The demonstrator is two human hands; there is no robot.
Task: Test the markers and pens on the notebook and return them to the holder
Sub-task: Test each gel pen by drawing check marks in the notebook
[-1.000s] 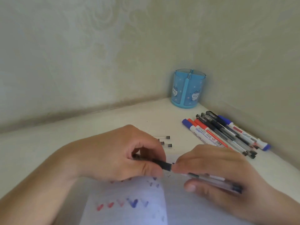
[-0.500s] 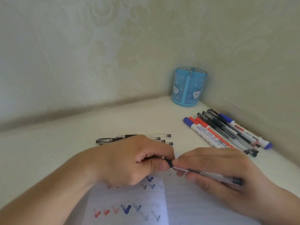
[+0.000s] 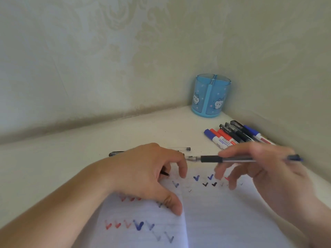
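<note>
On the notebook [image 3: 215, 221], coloured tick marks [image 3: 138, 225], no legible writing.

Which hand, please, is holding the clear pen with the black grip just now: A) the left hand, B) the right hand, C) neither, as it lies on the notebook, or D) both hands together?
B: the right hand alone holds the clear pen above the notebook, while the left hand is apart from it, resting on the page.
</note>
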